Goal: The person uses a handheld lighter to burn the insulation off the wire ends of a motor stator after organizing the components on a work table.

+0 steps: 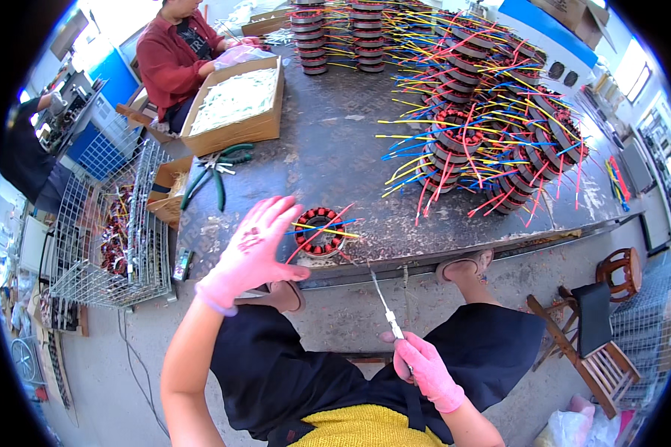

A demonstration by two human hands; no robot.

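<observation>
- A seated person, seen from above, works at the near edge of a dark, scuffed metal workbench (pixel 335 149), knees tucked under its lip.
- The left hand (pixel 250 249), in a pink glove, hangs over the bench edge with its fingers spread apart and loosely extended, gripping nothing. The fingertips reach toward a single motor stator (pixel 318 231) and sit just beside it; I cannot tell whether they touch it.
- That stator lies flat on the bench close to the near edge, set well apart from the others, seemingly so it can be worked on alone. It is a ring of red windings with red, yellow and blue lead wires fanning outward.
- The right hand (pixel 425 369), also pink-gloved, rests low over the lap with its fingers closed around the handle of a thin pointed tool (pixel 384 302). The metal tip points up toward the bench edge, short of the stator, as if kept ready.
- A large heap of stacked stators (pixel 499 141) with the same coloured leads fills the right side of the bench, and taller stacks stand at the far edge.
- Green-handled pliers (pixel 212 175) lie at the left of the bench, away from both hands.
- A cardboard box (pixel 235 104) of pale strips sits at the far left corner, where another person in a red top (pixel 168 59) works.
- A wire mesh basket (pixel 108 231) holding more parts stands on the floor to the left.
</observation>
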